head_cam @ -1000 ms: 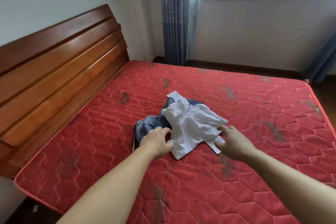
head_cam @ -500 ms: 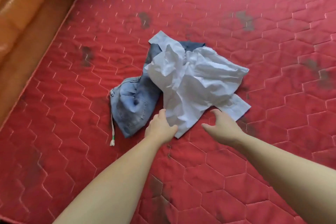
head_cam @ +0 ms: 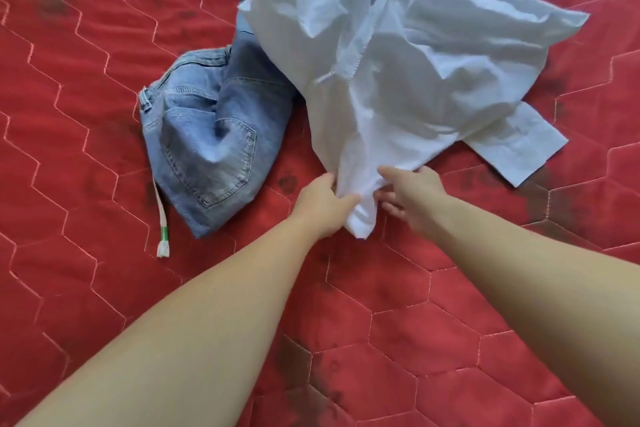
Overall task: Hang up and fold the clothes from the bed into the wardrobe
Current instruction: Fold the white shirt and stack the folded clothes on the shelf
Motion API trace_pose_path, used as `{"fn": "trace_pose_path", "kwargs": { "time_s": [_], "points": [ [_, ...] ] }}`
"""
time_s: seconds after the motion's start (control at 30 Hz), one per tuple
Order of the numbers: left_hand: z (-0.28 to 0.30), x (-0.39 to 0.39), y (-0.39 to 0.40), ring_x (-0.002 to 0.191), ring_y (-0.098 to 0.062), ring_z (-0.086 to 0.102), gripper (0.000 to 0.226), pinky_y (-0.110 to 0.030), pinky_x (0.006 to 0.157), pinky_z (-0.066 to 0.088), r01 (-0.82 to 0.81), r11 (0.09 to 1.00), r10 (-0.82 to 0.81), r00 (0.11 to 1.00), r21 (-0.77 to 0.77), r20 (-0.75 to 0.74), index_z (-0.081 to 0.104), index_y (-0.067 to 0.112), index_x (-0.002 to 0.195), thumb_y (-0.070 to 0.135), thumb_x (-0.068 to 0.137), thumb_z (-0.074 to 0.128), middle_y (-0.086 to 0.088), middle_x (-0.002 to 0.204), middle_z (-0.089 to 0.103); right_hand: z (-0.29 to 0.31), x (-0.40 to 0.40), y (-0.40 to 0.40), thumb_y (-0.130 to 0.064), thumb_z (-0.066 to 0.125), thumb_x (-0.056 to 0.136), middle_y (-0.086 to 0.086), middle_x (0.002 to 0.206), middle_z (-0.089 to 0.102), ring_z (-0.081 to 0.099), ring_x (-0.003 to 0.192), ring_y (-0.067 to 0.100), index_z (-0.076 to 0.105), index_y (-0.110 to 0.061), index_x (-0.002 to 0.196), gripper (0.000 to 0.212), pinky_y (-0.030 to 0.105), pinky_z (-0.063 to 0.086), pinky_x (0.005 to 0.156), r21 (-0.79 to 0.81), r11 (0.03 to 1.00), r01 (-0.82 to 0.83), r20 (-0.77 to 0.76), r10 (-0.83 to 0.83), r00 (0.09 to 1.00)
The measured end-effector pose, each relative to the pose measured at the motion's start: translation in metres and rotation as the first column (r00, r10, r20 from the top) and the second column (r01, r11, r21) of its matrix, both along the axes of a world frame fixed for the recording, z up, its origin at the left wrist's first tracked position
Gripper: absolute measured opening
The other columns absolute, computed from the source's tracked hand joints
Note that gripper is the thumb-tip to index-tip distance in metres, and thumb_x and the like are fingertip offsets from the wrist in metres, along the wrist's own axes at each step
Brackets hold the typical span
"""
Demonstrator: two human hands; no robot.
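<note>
1. Grip: my left hand [head_cam: 323, 203] pinches the near bunched corner of the crumpled white cotton shirt [head_cam: 398, 55], thumb over the fabric, fingers curled behind it.
2. My right hand [head_cam: 410, 192] grips the same corner from the opp. side, fingers partly under the cloth.
3. Shirt lies on the red quilted hexagon-stitched mattress [head_cam: 104, 149], its far part overlapping the light-blue denim jeans [head_cam: 211, 135] at left.
4. White drawstring w/ green band [head_cam: 162, 218] trails from the jeans toward me.
</note>
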State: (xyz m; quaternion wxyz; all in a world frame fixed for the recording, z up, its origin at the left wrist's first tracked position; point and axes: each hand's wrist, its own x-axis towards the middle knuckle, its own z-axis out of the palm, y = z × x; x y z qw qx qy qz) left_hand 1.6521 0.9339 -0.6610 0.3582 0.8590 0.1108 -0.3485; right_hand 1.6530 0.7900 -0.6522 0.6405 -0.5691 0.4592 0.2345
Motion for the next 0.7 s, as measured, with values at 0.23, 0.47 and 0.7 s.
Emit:
{"fn": "trace_pose_path", "kwargs": {
  "time_s": [0.23,0.47,0.7],
  "points": [
    [0.023,-0.008,0.000,0.112,-0.011,0.057,0.068,-0.028,0.099,0.045,-0.468,0.813,0.481,0.875,-0.347,-0.054,0.049,0.018,0.132,0.053,0.078,0.073,0.007,0.120,0.060,0.040,-0.036,0.003,-0.001,0.059,0.089,0.007,0.055,0.056,0.057,0.047,0.014,0.061,-0.004,0.078,0.011,0.020,0.044,0.046,0.056,0.913,-0.404,0.151,0.392,0.908],
    [0.054,-0.037,-0.023,0.094,-0.018,0.065,0.044,-0.026,0.075,0.052,-0.394,0.881,0.380,0.919,-0.262,-0.106,0.057,0.018,0.124,0.010,0.082,0.069,-0.001,0.106,0.068,0.066,-0.100,-0.017,-0.018,0.067,0.087,-0.004,0.061,0.066,0.059,0.055,0.006,0.065,-0.013,0.072,0.016,0.024,0.047,0.062,0.180,0.714,-0.676,0.100,0.671,0.735],
    [0.089,-0.087,-0.052,0.077,-0.003,0.066,0.021,-0.021,0.070,0.054,0.012,0.907,-0.154,0.940,-0.421,-0.304,0.068,0.021,0.098,0.013,0.079,0.075,0.013,0.081,0.071,0.071,-0.104,-0.085,-0.074,0.072,0.061,-0.004,0.130,0.058,0.056,0.120,0.024,0.053,-0.021,0.132,0.090,0.045,0.045,0.101,0.134,0.991,-0.013,-0.022,0.016,1.000]
  ]
}}
